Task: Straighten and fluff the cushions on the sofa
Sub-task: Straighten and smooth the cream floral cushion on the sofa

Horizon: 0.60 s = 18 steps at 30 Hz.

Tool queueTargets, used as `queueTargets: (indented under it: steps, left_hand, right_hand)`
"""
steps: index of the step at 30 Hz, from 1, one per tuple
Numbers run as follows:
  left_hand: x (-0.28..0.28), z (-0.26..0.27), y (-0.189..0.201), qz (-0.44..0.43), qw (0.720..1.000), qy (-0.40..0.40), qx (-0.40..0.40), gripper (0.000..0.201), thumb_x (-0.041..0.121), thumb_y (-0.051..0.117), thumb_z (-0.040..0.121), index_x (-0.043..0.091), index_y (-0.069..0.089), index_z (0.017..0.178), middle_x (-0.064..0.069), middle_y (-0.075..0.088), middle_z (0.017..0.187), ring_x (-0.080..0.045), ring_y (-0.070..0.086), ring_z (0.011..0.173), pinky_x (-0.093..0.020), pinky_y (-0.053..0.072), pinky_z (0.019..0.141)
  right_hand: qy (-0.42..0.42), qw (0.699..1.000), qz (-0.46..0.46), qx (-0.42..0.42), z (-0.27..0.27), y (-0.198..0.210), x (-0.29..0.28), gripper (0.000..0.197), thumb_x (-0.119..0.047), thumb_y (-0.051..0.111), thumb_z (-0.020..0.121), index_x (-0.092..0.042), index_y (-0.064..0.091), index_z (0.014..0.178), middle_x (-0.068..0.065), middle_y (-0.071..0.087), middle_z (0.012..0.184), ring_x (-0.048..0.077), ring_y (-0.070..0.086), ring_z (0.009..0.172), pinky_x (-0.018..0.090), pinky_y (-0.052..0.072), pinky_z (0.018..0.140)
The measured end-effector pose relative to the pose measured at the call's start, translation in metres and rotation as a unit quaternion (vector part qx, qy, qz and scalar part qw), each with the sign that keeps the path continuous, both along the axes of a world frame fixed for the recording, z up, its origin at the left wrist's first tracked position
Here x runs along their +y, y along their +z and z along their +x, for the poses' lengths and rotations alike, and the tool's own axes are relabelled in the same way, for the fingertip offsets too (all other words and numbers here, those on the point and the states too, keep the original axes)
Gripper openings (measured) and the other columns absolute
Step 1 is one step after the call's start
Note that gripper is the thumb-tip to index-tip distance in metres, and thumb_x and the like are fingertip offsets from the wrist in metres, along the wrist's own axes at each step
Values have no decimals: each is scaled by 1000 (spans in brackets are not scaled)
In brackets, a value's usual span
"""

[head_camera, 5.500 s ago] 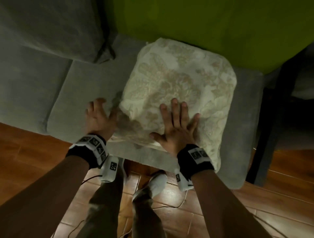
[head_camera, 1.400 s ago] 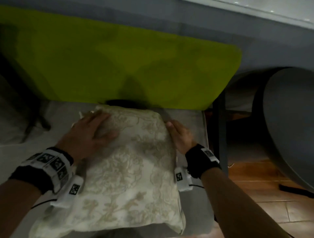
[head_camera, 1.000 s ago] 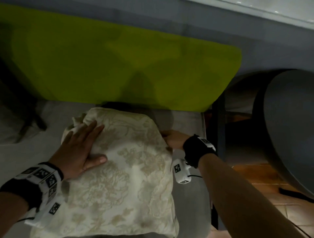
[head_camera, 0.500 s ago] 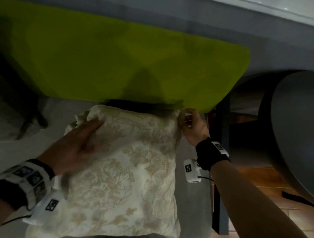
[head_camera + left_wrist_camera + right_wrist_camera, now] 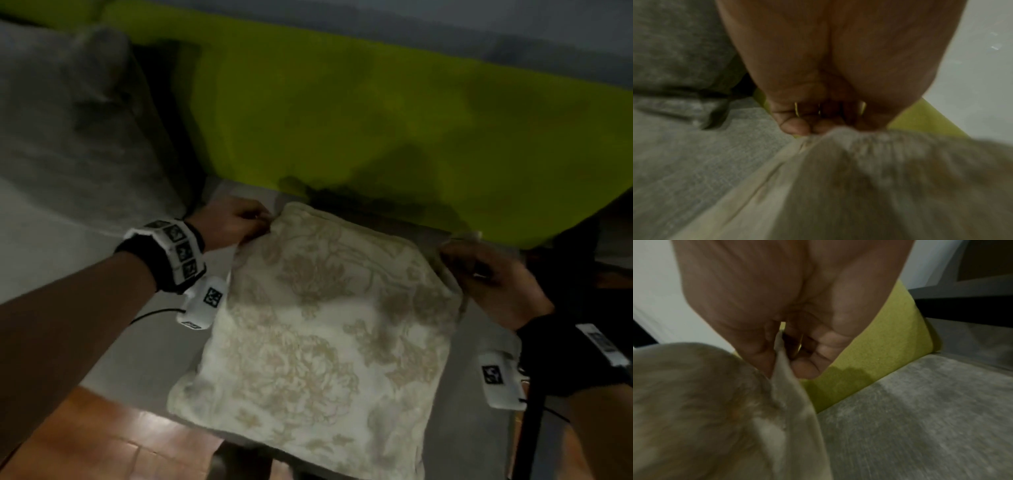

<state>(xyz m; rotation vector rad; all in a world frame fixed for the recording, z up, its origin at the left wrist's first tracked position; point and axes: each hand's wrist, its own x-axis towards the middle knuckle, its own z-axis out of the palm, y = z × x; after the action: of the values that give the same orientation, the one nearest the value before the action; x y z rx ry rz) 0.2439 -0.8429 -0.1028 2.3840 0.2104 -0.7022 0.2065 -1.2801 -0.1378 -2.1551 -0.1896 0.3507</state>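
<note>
Both hands are on the cream floral cushion [image 5: 318, 329], one at each far corner; the left hand [image 5: 233, 224] has its fingers curled tight, pinching the far-left corner, and the left wrist view shows the fabric bunched up right under the fingertips [image 5: 795, 128]; the right hand [image 5: 493, 281] is clamped on the far-right corner, and the right wrist view shows a thin flap of cushion edge squeezed between thumb and fingers [image 5: 807, 368].

The cushion lies on the grey sofa seat [image 5: 171, 342], its far edge just short of the lime-green backrest [image 5: 376, 120], with a dark shadowed strip between the two; its near edge hangs a little past the seat's front lip, over the wooden floor [image 5: 85, 442].

On the left there is bare grey seat between the cushion's side and a grey back cushion [image 5: 68, 120] standing well apart; plenty of open seat that way. On the right it is tighter; only a narrow band of seat runs beside the cushion before a dark upright frame [image 5: 534, 411] at the sofa's end, and the right wrist sits just over that band.

Whether the cushion's far edge is lifted clear of the seat or resting on it, I cannot tell; the pictures are blurred there.
</note>
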Motion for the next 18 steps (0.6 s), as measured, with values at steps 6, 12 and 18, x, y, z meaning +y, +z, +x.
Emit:
queueTargets:
  steps: [6, 12, 18]
  left_hand:
    - [29, 1, -2, 37, 968, 214, -123, 14, 28, 49, 92, 28, 60, 101, -14, 70, 97, -32, 69, 78, -44, 60, 74]
    - [19, 3, 5, 59, 971, 188, -135, 35, 47, 55, 90, 28, 49, 118, -10, 63, 118, -35, 64, 103, -46, 55, 87]
    - [-34, -34, 33, -4, 942, -287, -175, 75, 79, 40, 86, 49, 19, 152, 10, 23, 162, -14, 27, 147, -36, 27, 117]
  right_hand:
    - [-129, 991, -33, 35, 2, -4, -22, 12, -50, 67, 88, -60, 73, 89, -33, 72, 94, 5, 69, 76, 22, 58, 63]
    - [-113, 961, -250, -43, 0, -9, -5, 31, -12, 57, 99, -22, 71, 125, 17, 58, 144, 42, 56, 126, 46, 47, 101]
    - [195, 917, -215, -272, -37, 9, 50, 52, -42, 45, 104, -16, 51, 149, 18, 41, 159, 42, 35, 147, 63, 35, 113]
